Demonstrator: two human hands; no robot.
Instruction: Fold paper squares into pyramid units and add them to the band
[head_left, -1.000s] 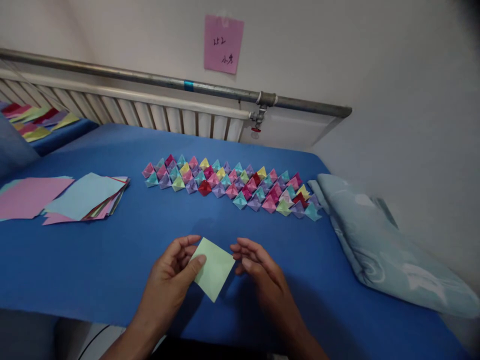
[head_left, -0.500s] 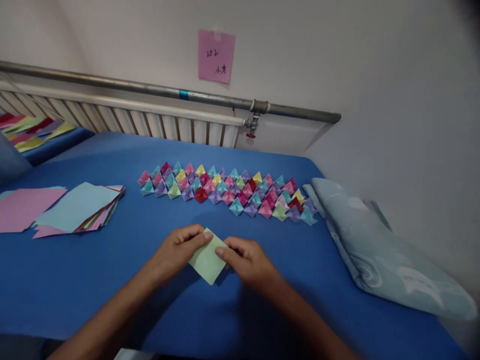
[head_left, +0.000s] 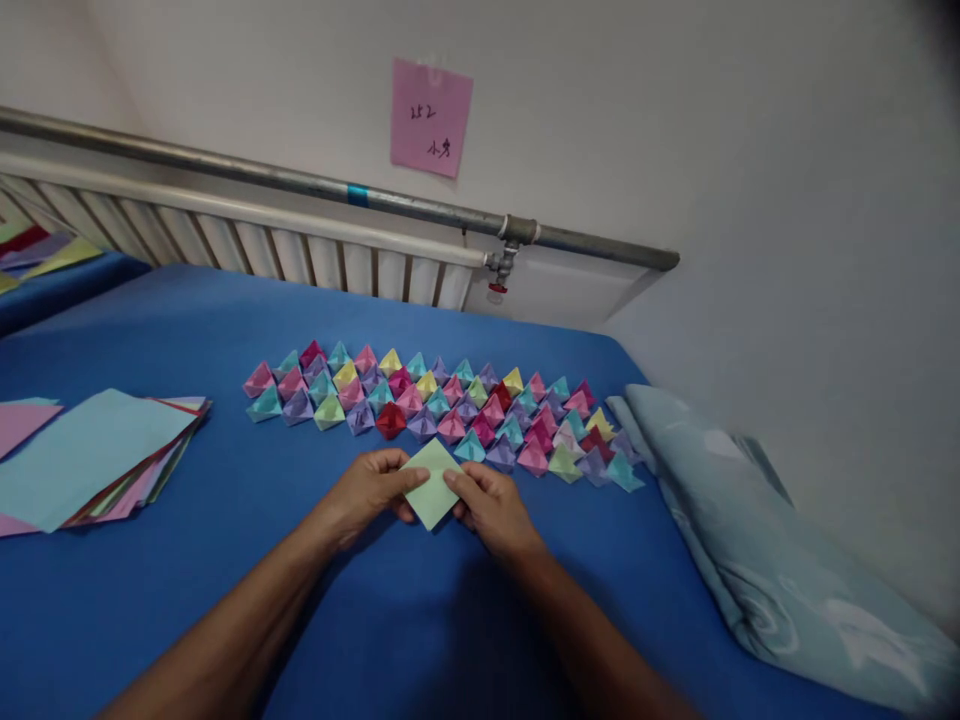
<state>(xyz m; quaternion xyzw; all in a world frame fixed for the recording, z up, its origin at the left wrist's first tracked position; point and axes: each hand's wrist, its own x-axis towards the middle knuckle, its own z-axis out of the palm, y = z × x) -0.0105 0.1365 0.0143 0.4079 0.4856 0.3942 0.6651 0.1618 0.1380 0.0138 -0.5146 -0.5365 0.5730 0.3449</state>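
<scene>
while both thumbs lie on top of it, the green paper square [head_left: 433, 500] sits turned cornerwise between the left hand [head_left: 367, 492] and the right hand [head_left: 495, 505], just in front of the folded paper pieces [head_left: 409, 401]. the left hand pinches its left corner, thumb above and fingers tucked behind; the right hand pinches the right corner the same way. whether it touches the blue surface [head_left: 360, 640] i cannot tell.

it looks very light, thin and easily creased, probably stiff enough to keep its shape but quick to bend or tear if pulled. the side corners seem a good hold, with light, flat thumbs; slipping looks unlikely.

by count, there are two hands and one green paper square. the folded paper pieces number upwards of fifty, overlapping too closely for an exact figure. at left is one pile of paper [head_left: 97, 455], light blue on top, its sheets too bunched to number, with part of one pink sheet [head_left: 21, 424] beside it. at right lies one folded blanket [head_left: 735, 510]; on the wall hangs one pink note [head_left: 431, 118].
</scene>
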